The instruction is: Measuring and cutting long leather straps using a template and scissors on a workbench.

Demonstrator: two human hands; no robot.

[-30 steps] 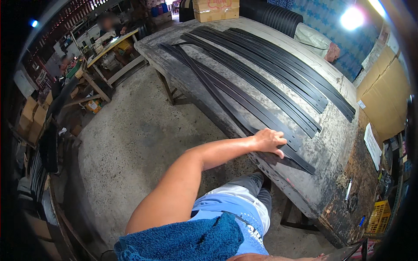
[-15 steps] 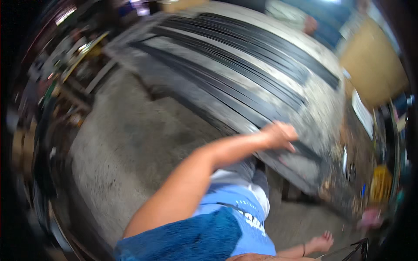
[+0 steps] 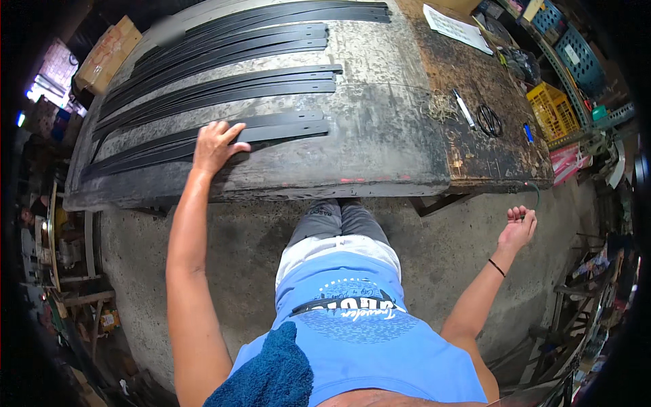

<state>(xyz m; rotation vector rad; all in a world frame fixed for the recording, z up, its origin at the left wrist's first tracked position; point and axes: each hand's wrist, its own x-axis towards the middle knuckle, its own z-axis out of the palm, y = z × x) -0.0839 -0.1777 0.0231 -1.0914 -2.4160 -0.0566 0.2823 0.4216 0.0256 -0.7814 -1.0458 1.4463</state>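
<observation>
Long flat black strips lie in several bundles across the worktable, some with small holes near their right ends. My left hand rests on the nearest bundle, thumb and fingers apart, touching the strips by the table's front edge. My right hand is out to the right, beyond the front edge, with its fingers curled closed. From it a thin green cord curves up toward the table's corner. What lies inside the right fingers is mostly hidden.
The worktable has a brown wooden right end. On it lie a white marker-like stick, black-handled scissors, a blue object and paper. A yellow crate stands at right, a cardboard box at far left.
The view has swung round to face the table squarely. My left hand now lies on the nearest strips, and my right arm has come up to the right with the cord.
</observation>
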